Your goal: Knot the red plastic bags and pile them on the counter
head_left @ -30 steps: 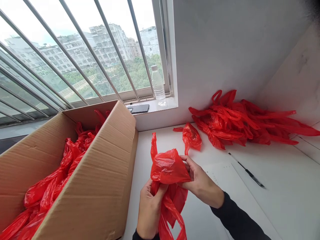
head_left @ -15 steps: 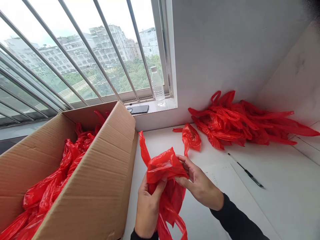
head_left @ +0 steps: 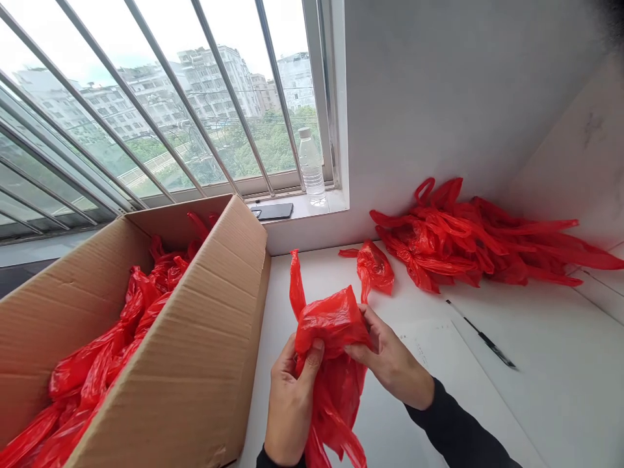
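Note:
Between my two hands is a red plastic bag [head_left: 331,318], bunched and folded over at its upper part, its handles hanging down toward the front. My left hand [head_left: 292,396] grips its left side, thumb pressed on the front. On the right side, my right hand [head_left: 385,351] pinches the bag between thumb and fingers. One thin strip of the bag sticks up at the left. Whether something lies inside the folded part, I cannot tell. Just beyond the hands, a small knotted red bag [head_left: 374,268] lies on the white table [head_left: 404,429].
A cardboard box [head_left: 195,338] at the left holds several red bags [head_left: 127,318]. A pile of red bags [head_left: 458,237] lies against the wall. A pen [head_left: 482,336] and a paper sheet [head_left: 448,364] are at the right. A bottle [head_left: 312,170] and a phone [head_left: 273,211] rest on the windowsill.
The left thumb has moved up onto the folded part of the bag, pressing it. The bag's fold looks tighter and its left strip stands more upright.

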Motion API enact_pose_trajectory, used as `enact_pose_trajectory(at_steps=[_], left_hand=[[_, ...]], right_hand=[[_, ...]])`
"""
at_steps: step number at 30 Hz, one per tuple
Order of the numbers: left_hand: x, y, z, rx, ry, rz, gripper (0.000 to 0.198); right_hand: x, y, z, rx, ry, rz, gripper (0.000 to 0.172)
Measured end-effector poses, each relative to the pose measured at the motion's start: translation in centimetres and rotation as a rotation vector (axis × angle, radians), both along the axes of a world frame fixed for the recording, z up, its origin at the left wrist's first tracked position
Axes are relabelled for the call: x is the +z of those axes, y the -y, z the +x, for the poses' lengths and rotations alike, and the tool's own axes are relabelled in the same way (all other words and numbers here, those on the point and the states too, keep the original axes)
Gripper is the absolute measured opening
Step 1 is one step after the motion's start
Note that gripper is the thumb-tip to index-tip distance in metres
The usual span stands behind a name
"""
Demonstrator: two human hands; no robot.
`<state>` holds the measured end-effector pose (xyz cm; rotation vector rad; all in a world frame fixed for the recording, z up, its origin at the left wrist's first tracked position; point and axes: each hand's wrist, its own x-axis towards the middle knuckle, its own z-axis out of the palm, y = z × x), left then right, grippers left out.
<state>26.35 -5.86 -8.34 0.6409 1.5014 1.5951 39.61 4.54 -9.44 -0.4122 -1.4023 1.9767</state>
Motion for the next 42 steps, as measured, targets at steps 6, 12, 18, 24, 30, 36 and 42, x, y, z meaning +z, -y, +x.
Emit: enact_pose_trajectory(at_steps=[6, 12, 18, 24, 30, 36, 42], left_hand=[[0.1, 0.5, 0.3, -0.147, 0.068, 0.037, 0.052], [-0.5, 0.5, 0.3, -0.12, 0.072, 0.006, 0.054], [-0.8, 0.7, 0.2, -0.097, 0.155, -0.025, 0.052], [-0.6, 0.5, 0.1, 0.102, 0.204, 0.028, 0.049], [-0.6, 0.8, 0.3, 0.023, 0.197, 0.055, 0.057], [0.1, 1.1, 0.5, 0.0, 0.034, -0.013, 0.058], [0.9, 0.6, 0.7, 0.054, 0.102, 0.039, 0.063]], right_hand=[[-0.2, 0.0, -0.1, -0.05, -0.004, -0.064, 0.027], [-0.7, -0.1, -0.3, -0.05, -0.001, -0.068, 0.024], [-1.0, 0.0, -0.4, -0.017, 0.056, -0.03, 0.017], [-0.5, 0.4, -0.4, 0.082, 0.044, -0.038, 0.04], [-0.7, 0.3, -0.6, 0.043, 0.037, -0.072, 0.036], [-0.4, -0.3, -0.1, 0.039, 0.047, -0.08, 0.043], [-1.1, -0.1, -0.5, 0.102, 0.059, -0.055, 0.047]])
